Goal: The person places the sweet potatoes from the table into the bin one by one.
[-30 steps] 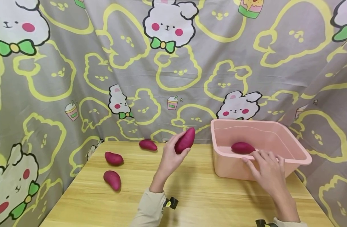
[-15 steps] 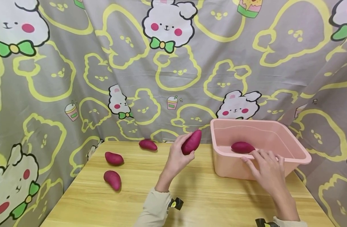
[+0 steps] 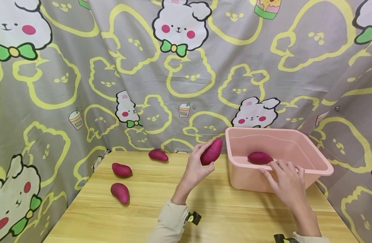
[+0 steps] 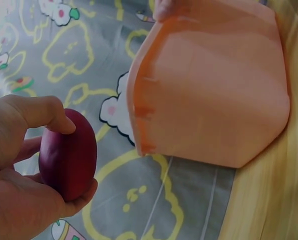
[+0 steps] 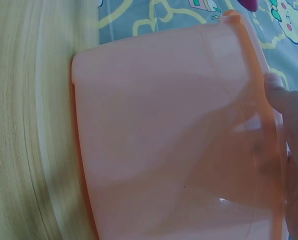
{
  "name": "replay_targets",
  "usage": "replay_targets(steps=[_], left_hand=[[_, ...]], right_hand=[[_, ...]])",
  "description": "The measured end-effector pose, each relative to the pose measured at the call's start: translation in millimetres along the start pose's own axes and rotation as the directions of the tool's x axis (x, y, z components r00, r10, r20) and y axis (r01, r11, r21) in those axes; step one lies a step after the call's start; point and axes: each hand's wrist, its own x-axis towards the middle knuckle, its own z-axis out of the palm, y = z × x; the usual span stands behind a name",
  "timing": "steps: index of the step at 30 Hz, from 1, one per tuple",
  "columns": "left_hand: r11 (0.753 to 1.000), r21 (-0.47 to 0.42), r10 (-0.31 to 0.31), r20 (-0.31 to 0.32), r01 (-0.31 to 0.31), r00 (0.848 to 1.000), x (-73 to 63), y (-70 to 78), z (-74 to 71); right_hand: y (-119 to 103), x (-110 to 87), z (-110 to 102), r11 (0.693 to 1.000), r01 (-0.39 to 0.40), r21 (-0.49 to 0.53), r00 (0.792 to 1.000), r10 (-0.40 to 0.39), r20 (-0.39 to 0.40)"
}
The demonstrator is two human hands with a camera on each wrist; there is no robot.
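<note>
My left hand [image 3: 195, 168] holds a purple sweet potato [image 3: 211, 152] above the table, just left of the pink plastic bin [image 3: 249, 179]. In the left wrist view, fingers and thumb wrap round this sweet potato [image 4: 69, 155]. At the bin's near rim, my right hand [image 3: 287, 184] grips the edge, its fingers over the inside and its thumb outside. The right wrist view has that thumb [image 5: 276, 95] against the rim. Inside the bin lies another sweet potato [image 3: 260, 158], partly hidden by the rim and fingers.
On the left of the wooden table [image 3: 149, 216] lie three more sweet potatoes: one at the back [image 3: 158, 155], one in the middle [image 3: 122, 170] and one nearer [image 3: 120, 193]. A grey patterned curtain [image 3: 174, 84] hangs behind and at both sides.
My left hand has moved right with the sweet potato, closer to the bin's left wall. The right hand stays on the rim, and the other sweet potatoes have not moved.
</note>
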Motion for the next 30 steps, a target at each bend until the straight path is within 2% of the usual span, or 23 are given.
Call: replay_targets(steps=[9,13,20,30], left_hand=[[0.999,-0.020,0.038,-0.028,-0.039,0.999,3.1,4.1,7.9],[0.999,-0.013,0.036,-0.030,-0.037,0.999,4.3,6.0,11.8],[1.000,-0.009,0.019,-0.012,-0.019,1.000,7.3,9.1,17.8],[0.997,-0.011,0.078,0.018,-0.078,0.997,13.7,9.6,27.1]], right_hand=[[-0.6,-0.2,0.1,1.000,0.002,0.000,1.000,-0.002,-0.001],[-0.6,-0.7,0.5,1.000,0.001,-0.001,1.000,-0.001,0.003],[-0.3,-0.5,2.1,1.000,0.012,-0.003,1.000,-0.012,-0.005],[-1.4,0.1,1.1,1.000,0.009,-0.001,1.000,-0.009,-0.006]])
